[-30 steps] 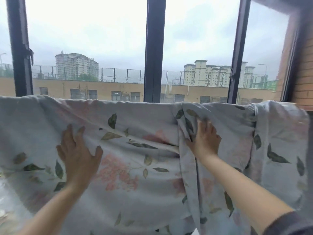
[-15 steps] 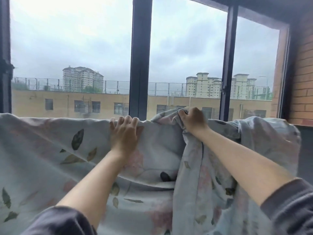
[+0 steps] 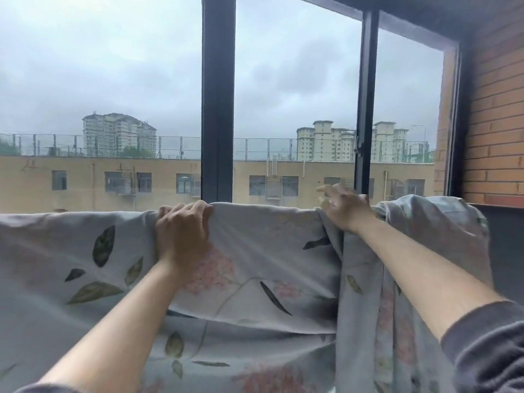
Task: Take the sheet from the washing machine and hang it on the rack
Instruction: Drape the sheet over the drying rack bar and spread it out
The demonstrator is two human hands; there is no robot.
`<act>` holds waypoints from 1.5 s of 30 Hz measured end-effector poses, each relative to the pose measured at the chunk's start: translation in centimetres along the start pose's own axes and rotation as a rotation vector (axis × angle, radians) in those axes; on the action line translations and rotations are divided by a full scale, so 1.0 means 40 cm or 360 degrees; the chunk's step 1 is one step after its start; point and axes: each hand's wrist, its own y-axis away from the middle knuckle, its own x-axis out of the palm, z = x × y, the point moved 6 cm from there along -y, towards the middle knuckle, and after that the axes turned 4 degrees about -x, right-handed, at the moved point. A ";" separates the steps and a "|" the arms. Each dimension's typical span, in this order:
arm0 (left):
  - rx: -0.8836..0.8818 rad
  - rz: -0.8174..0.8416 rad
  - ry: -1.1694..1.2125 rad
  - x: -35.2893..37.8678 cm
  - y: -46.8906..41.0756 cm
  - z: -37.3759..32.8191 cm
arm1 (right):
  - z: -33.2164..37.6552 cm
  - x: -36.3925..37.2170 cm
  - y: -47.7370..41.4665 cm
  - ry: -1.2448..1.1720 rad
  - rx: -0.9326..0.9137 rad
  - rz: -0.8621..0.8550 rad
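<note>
Sheet (image 3: 269,245), pale grey-blue with dark green leaves and faded pink blossoms, hangs draped along a straight horizontal line in front of the window; whatever carries it is covered by the cloth and cannot be seen. Its top edge runs level from the left border of the view to the right hand, and the cloth falls towards the person in loose folds. To the right of that hand the fabric is bunched into a rounded heap, with a long vertical fold dropping below the wrist.

The left hand (image 3: 181,231) grasps the top edge, its fingers curled over the fold and its thumb against the near side of the cloth. The right hand (image 3: 344,207) sits at the top edge where the vertical fold begins; its heel rests on the cloth while its fingers, blurred, reach forward and spread apart, released rather than clenched. Both forearms are bare, and a dark grey sleeve (image 3: 487,344) is pushed up on the right arm.

Behind the sheet, the dark window frame (image 3: 217,109) stands upright between the two hands. A brick wall (image 3: 496,123) borders the window on the right. Outside lie a long yellow building (image 3: 113,180) topped by a fence, tower blocks (image 3: 119,134) beyond it, and a grey overcast sky.
</note>
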 end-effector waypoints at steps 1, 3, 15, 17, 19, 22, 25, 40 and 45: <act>-0.0004 0.0008 -0.0009 0.000 -0.004 -0.003 | 0.016 0.021 -0.004 -0.0008 -0.0072 0.0163; -0.0012 0.0015 0.0009 0.001 -0.007 -0.004 | 0.010 0.028 -0.001 -0.0157 -0.0079 0.0240; -0.0167 0.0123 -0.0012 0.022 0.009 -0.064 | 0.014 0.038 0.053 0.0266 -0.0415 0.0094; -0.0062 0.0184 -0.0037 0.043 0.016 -0.131 | 0.019 0.041 0.042 0.0241 -0.0490 0.0094; 0.0044 0.0298 -0.0029 0.077 0.019 -0.221 | 0.014 0.034 0.027 0.0116 -0.0526 0.0132; 0.0100 0.0372 -0.0051 0.130 0.015 -0.340 | -0.020 0.017 0.006 -0.0131 -0.0526 0.0179; 0.0043 0.0205 0.0094 0.152 0.014 -0.377 | -0.062 -0.033 -0.010 -0.0340 -0.0513 0.0026; -0.0211 0.0141 0.0028 0.104 -0.015 -0.365 | -0.401 -0.075 -0.067 -0.0384 0.0085 -0.0084; -0.0288 0.0148 -0.0090 0.045 -0.025 -0.276 | -0.422 -0.089 -0.075 -0.0481 0.0099 -0.0159</act>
